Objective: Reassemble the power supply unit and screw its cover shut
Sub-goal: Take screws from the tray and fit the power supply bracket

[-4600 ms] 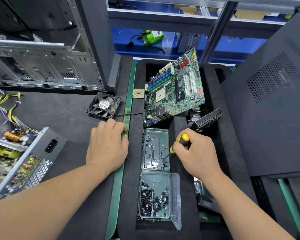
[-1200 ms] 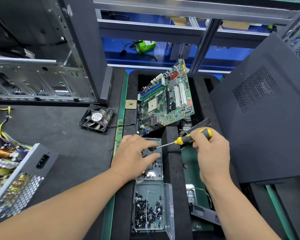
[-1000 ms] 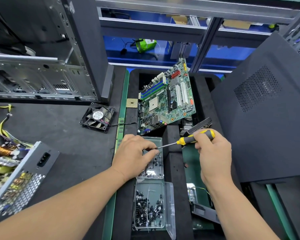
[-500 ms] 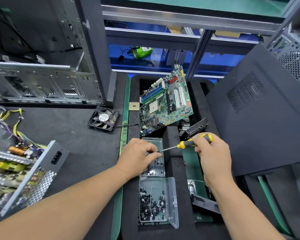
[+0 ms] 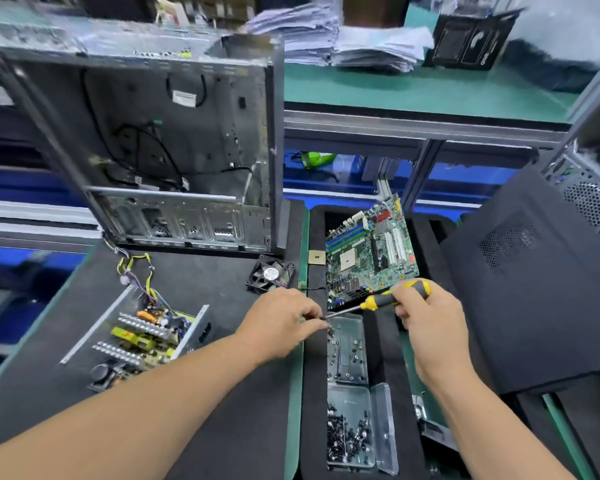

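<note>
The open power supply unit [image 5: 142, 336] lies at the left on the black mat, its circuit board and wire bundle exposed. My right hand [image 5: 426, 318] grips a yellow-and-black screwdriver [image 5: 381, 301], whose shaft points left. My left hand [image 5: 284, 323] pinches something small at the screwdriver's tip, probably a screw, just above the upper clear screw tray [image 5: 357, 372]. A second clear tray [image 5: 368, 452] below it holds several dark screws.
An empty computer case [image 5: 174, 150] stands behind the mat. A small black fan [image 5: 271, 273] lies beside a green motherboard [image 5: 369, 251] propped in the foam tray. A black side panel [image 5: 541, 282] leans at the right. Paper stacks sit on the far green shelf.
The camera has tilted up and left, showing more of the case and the power supply. Both hands have lifted slightly from the screw tray, the left fingers pinched at the screwdriver tip.
</note>
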